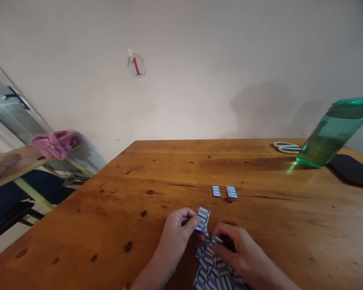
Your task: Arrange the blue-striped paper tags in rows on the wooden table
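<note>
My left hand (pixel 180 227) is closed, thumb and fingers pinching a small blue-and-white label sheet (pixel 203 212) that tilts up above the wood. Beside it, my right hand (pixel 240 245) is closed with thumb and forefinger on another label sheet (pixel 218 239) at the top of a loose pile (pixel 213 270). The pile of similar blue-bordered label sheets overlaps in many directions and runs past the lower edge of view, partly hidden by my right hand. Farther forward, two separate label sheets, a left one (pixel 216 191) and a right one (pixel 232 192), lie flat side by side.
On the wooden table (pixel 157 169), a green translucent bottle (pixel 329 137) stands at the right, beside white-handled scissors (pixel 286 147) and a dark flat object (pixel 352 170). A pink cloth item (pixel 54 144) rests on another table at left. A wall bounds the far edge.
</note>
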`<state>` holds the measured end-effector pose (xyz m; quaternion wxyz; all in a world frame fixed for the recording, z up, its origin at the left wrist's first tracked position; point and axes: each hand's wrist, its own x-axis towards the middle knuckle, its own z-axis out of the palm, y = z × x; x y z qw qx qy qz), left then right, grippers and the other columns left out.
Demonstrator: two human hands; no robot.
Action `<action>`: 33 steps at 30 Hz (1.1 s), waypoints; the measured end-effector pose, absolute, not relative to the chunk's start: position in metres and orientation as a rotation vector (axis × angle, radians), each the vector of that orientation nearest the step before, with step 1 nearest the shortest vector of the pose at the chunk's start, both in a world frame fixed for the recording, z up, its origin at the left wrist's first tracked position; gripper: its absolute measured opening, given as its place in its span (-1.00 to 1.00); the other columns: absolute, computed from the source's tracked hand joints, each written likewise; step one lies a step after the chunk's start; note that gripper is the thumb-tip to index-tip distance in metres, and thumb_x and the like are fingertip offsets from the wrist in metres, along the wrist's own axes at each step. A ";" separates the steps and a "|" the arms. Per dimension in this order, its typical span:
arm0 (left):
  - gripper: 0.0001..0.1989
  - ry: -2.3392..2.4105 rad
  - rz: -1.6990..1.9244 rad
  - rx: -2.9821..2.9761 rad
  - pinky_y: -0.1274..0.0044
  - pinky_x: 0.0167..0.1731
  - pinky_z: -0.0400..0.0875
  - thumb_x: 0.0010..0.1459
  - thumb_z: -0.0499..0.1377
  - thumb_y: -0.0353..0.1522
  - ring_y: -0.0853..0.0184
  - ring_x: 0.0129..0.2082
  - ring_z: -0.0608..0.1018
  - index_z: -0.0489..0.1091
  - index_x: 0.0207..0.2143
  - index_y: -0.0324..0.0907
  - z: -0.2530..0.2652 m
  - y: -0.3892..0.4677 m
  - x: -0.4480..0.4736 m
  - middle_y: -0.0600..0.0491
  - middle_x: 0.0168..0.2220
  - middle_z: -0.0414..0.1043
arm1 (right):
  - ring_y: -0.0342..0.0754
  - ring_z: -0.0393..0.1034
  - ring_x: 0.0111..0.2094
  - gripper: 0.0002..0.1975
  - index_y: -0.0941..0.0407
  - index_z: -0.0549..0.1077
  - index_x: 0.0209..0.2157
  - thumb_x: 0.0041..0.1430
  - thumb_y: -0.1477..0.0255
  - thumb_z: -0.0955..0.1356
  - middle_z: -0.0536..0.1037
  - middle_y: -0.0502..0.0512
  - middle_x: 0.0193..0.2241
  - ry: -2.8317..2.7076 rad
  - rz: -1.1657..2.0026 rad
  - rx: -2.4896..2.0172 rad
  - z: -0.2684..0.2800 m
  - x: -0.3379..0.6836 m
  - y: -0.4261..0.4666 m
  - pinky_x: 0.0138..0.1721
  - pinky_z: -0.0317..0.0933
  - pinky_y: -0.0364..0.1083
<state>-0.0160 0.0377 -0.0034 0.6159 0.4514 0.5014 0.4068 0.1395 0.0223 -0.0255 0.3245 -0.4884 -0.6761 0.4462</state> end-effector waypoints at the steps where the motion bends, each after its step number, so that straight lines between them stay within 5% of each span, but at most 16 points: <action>1: -0.75 1.162 0.940 1.042 0.56 -0.61 0.35 -0.16 0.21 -0.22 0.42 -0.68 0.43 0.29 -0.59 -0.23 -0.004 0.038 -0.016 0.09 -0.66 0.41 | -0.16 0.13 -0.57 -0.92 0.12 0.31 -0.59 -0.08 0.48 0.28 0.28 -0.08 -0.65 -1.742 1.194 -1.260 -0.026 0.139 0.022 -0.55 0.00 -0.19; 17: -0.98 1.280 0.865 1.328 0.60 -0.59 0.24 -0.17 0.13 -0.45 0.43 -0.62 0.38 0.34 -0.56 -0.22 -0.009 0.040 -0.021 0.14 -0.62 0.34 | -0.20 0.07 -0.67 -0.76 0.11 0.35 -0.57 -0.06 0.23 0.34 0.21 -0.12 -0.71 -1.019 1.365 -1.291 -0.021 0.139 0.023 -0.65 -0.05 -0.19; 22: -0.80 1.269 0.893 1.457 0.61 -0.54 0.21 0.00 0.06 -0.35 0.40 -0.54 0.40 0.42 -0.56 -0.23 -0.011 0.040 -0.020 0.09 -0.60 0.39 | -0.20 0.07 -0.67 -0.72 0.12 0.35 -0.61 -0.09 0.20 0.36 0.19 -0.12 -0.74 -1.044 1.472 -1.249 -0.026 0.143 0.028 -0.65 -0.04 -0.19; 25: -0.85 1.250 0.969 1.275 0.61 -0.61 0.22 -0.04 0.10 -0.34 0.39 -0.59 0.43 0.39 -0.51 -0.23 -0.007 0.041 -0.018 0.07 -0.60 0.41 | -0.22 0.04 -0.69 -0.70 0.14 0.36 -0.60 -0.10 0.18 0.37 0.19 -0.12 -0.74 -1.032 1.473 -1.252 -0.029 0.144 0.030 -0.67 -0.07 -0.20; 30: -0.54 1.135 1.046 0.962 0.53 -0.52 0.34 -0.13 0.20 -0.32 0.28 -0.50 0.52 0.22 -0.13 -0.22 -0.002 0.037 -0.013 0.05 -0.52 0.48 | -0.23 0.07 -0.69 -0.67 0.13 0.33 -0.60 -0.14 0.16 0.40 0.22 -0.13 -0.74 -0.969 1.450 -1.222 -0.029 0.142 0.028 -0.65 -0.03 -0.20; 33: -0.66 1.094 1.001 0.910 0.52 -0.47 0.36 -0.15 0.23 -0.33 0.29 -0.49 0.53 0.29 -0.28 -0.25 -0.003 0.034 -0.010 0.02 -0.52 0.48 | -0.23 0.08 -0.69 -0.67 0.12 0.31 -0.58 -0.16 0.16 0.41 0.24 -0.13 -0.73 -0.945 1.490 -1.169 -0.028 0.142 0.026 -0.65 -0.02 -0.21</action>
